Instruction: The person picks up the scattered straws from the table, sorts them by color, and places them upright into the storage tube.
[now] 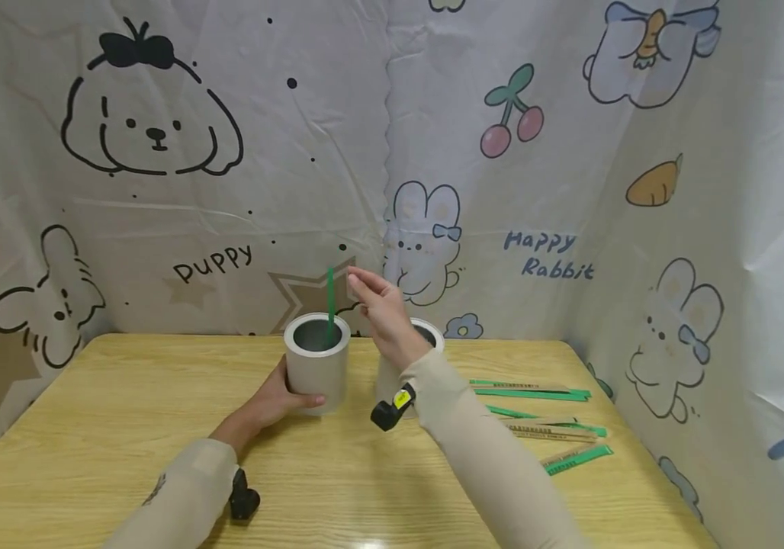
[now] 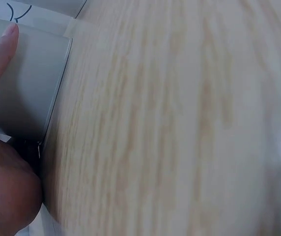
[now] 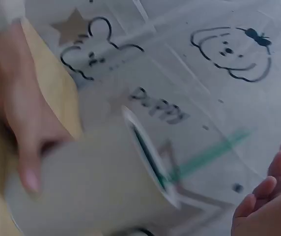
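Head view, second cup [image 1: 389, 380] behind right hand [image 1: 388, 316], strips [image 1: 543, 395]

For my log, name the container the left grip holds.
The left container, green stick protruding; the other container is partly behind the right grip.

The left hand [image 1: 271, 398] sits low, thumb [image 1: 306, 400] extended. The right hand [image 1: 388, 313] is raised higher, its fingers [image 1: 371, 279] loosely bent. Both sleeved forearms [image 1: 495, 461] reach forward and inward.
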Demonstrator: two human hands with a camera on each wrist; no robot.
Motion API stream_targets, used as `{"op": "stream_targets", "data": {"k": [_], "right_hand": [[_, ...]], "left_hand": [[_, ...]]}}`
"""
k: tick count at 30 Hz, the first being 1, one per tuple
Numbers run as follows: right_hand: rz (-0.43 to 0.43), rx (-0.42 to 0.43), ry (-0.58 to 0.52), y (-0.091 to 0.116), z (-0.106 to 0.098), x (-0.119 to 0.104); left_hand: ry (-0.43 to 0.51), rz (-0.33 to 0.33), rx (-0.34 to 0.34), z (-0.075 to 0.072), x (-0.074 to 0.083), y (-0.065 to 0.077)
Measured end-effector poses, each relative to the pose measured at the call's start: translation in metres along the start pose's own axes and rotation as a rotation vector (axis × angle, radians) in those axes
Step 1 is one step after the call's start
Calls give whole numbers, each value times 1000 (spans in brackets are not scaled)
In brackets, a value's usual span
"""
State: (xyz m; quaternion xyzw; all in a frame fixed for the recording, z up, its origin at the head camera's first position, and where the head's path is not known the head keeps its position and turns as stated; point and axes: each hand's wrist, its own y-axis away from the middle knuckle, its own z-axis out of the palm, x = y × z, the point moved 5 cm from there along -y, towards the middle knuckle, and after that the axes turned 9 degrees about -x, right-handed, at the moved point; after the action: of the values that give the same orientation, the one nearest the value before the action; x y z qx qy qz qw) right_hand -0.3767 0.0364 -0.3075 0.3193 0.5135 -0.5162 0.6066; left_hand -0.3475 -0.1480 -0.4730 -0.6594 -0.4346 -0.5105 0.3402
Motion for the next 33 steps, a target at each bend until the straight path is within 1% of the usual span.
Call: {"op": "stream_targets", "data": {"k": [2, 4, 6, 8, 10, 12, 13, 15, 18, 20, 22, 26, 28, 30, 33], "right_hand": [[5, 4, 120, 1, -19, -10], [3, -36, 242, 4, -44, -23], [-2, -99, 389, 10, -77, -33], [20, -166, 537, 20, -115, -36], [68, -212, 665, 33, -158, -30], [135, -232, 744, 45, -199, -19], [170, -229, 775, 51, -219, -13], [216, -198, 853, 60, -255, -2], [256, -119, 955, 69, -294, 11], [262, -88, 1015, 74, -310, 18], [262, -79, 1048, 79, -320, 24], [232, -81, 1085, 85, -329, 31], [224, -81, 1099, 84, -334, 35], [232, -104, 1112, 83, -334, 37], [284, -171, 1109, 84, -333, 39]], "left_hand": [[6, 4, -3, 0, 0, 0], [6, 4, -4, 1, 0, -1], [3, 4, -10, 1, -1, -1], [-1, -1, -12, 1, -1, -1], [-2, -8, -10, 0, -1, 0], [-12, -11, -4, -2, -1, 1], [-13, -13, 2, -3, -1, 1], [-14, -10, 7, -5, 0, 2], [-21, -4, 5, -7, 1, 3], [-15, -5, 4, -6, 1, 4], [-16, -5, -4, -5, 0, 4], [-9, 0, -9, -2, -1, 3], [-5, 3, -10, -1, -2, 2], [0, 0, -10, 0, -2, 1], [0, -4, -13, 1, -2, 0]]}}
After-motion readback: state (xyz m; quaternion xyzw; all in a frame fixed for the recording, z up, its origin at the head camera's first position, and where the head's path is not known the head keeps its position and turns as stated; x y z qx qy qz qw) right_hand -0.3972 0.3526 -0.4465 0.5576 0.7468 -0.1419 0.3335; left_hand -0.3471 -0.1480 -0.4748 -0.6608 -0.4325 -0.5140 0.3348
